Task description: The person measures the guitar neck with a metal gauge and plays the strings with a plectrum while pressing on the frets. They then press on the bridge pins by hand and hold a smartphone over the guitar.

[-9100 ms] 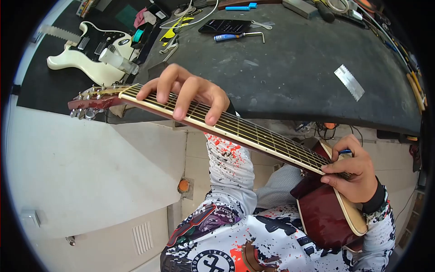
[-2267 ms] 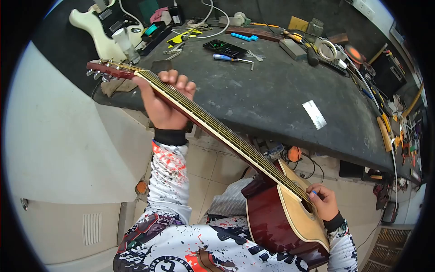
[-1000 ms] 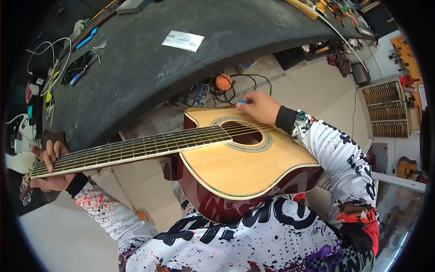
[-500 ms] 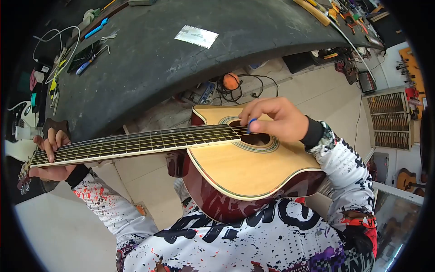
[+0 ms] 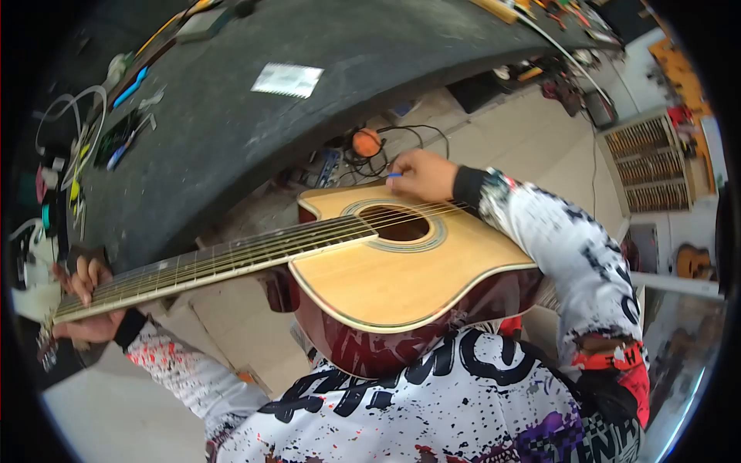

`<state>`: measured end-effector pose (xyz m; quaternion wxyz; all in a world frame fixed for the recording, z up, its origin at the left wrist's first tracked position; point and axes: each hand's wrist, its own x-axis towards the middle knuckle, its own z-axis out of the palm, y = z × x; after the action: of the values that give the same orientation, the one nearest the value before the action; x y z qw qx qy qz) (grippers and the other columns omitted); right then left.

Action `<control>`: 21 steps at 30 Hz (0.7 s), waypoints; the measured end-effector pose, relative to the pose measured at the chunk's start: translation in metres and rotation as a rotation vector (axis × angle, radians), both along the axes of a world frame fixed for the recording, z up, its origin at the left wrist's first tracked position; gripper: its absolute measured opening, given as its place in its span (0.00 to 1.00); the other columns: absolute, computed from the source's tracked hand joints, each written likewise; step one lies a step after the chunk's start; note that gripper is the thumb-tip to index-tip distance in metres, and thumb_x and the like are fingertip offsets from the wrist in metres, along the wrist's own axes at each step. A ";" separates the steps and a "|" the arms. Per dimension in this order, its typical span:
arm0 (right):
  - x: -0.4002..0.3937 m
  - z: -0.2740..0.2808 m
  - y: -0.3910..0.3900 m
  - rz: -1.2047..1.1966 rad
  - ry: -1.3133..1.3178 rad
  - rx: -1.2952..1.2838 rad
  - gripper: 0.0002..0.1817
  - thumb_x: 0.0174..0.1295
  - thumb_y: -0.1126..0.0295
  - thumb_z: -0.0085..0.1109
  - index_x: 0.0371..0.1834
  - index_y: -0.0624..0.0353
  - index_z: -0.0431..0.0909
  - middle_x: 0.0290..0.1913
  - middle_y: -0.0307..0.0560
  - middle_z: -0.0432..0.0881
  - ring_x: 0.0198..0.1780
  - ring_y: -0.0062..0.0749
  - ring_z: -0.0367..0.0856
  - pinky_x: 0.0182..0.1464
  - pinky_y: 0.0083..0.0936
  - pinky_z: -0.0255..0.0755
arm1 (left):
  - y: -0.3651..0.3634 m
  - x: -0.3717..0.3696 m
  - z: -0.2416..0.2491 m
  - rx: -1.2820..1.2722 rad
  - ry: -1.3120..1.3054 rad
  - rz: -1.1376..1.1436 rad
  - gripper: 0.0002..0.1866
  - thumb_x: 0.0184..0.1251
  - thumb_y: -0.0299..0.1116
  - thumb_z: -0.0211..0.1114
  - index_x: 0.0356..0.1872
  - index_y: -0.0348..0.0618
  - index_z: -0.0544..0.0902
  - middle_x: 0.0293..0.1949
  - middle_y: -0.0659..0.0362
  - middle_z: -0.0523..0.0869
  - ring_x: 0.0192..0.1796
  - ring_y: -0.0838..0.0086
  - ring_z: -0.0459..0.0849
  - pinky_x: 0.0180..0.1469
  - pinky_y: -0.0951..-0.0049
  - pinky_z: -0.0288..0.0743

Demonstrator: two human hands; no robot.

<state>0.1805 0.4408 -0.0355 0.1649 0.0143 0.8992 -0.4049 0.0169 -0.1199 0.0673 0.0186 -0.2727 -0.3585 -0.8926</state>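
Observation:
An acoustic guitar (image 5: 478,255) with a pale top and dark red sides lies across my lap, its neck pointing left. My left hand (image 5: 91,297) is wrapped round the neck near the headstock, fingertips on the strings and thumb along the near side. Over the far side of the body, beyond the soundhole (image 5: 397,224), is my right hand (image 5: 428,176), slightly blurred. It is closed on a small blue guitar pick (image 5: 395,175), which sticks out between thumb and fingers, apart from the strings.
A dark workbench (image 5: 208,131) curves in front of the guitar. On it are a white card (image 5: 287,79), a blue-handled tool (image 5: 123,150) and cables at the left. Below stands an orange round object (image 5: 367,142) among black cords. A slatted rack (image 5: 647,166) is at the right.
My right hand with the pick has moved from over the soundhole to the far side of the strings. The whole view has shifted and tilted a little. My left hand stays on the neck.

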 end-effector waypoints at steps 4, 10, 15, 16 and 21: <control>-0.002 -0.019 0.088 -0.203 0.029 0.158 0.20 0.62 0.54 0.62 0.37 0.63 0.84 0.31 0.50 0.85 0.33 0.35 0.81 0.38 0.32 0.74 | -0.011 -0.004 -0.006 0.010 0.003 -0.018 0.60 0.44 0.76 0.67 0.67 0.29 0.67 0.21 0.66 0.73 0.33 0.78 0.60 0.41 0.76 0.56; 0.129 -0.014 0.199 -0.669 -0.176 0.011 0.18 0.68 0.55 0.58 0.42 0.61 0.82 0.37 0.42 0.85 0.40 0.26 0.82 0.41 0.25 0.74 | -0.016 0.003 -0.019 0.038 0.033 -0.038 0.56 0.49 0.74 0.66 0.67 0.31 0.68 0.22 0.67 0.73 0.33 0.78 0.61 0.41 0.76 0.56; 0.234 -0.060 0.184 -1.085 0.087 -0.852 0.17 0.70 0.55 0.56 0.45 0.58 0.81 0.40 0.41 0.85 0.46 0.28 0.83 0.45 0.28 0.78 | -0.031 0.011 -0.032 0.027 0.090 -0.109 0.54 0.54 0.72 0.64 0.68 0.31 0.67 0.23 0.67 0.72 0.34 0.79 0.61 0.40 0.76 0.57; 0.243 -0.063 0.179 -1.065 0.166 -1.158 0.15 0.71 0.56 0.56 0.43 0.57 0.80 0.40 0.40 0.85 0.45 0.27 0.83 0.45 0.28 0.79 | -0.034 0.014 -0.036 0.043 0.088 -0.106 0.54 0.54 0.72 0.63 0.68 0.31 0.67 0.23 0.67 0.72 0.34 0.79 0.62 0.40 0.76 0.57; 0.270 -0.066 0.155 -0.974 0.455 -1.434 0.13 0.71 0.58 0.56 0.42 0.56 0.80 0.40 0.40 0.85 0.43 0.25 0.83 0.43 0.27 0.79 | -0.021 0.036 -0.030 0.148 0.044 -0.049 0.46 0.57 0.65 0.65 0.62 0.30 0.71 0.22 0.65 0.71 0.32 0.78 0.63 0.37 0.76 0.58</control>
<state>0.4501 0.5958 -0.1011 -0.2382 0.2071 0.3354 -0.8876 0.0525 -0.1408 0.0374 0.0249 -0.2986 -0.2842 -0.9107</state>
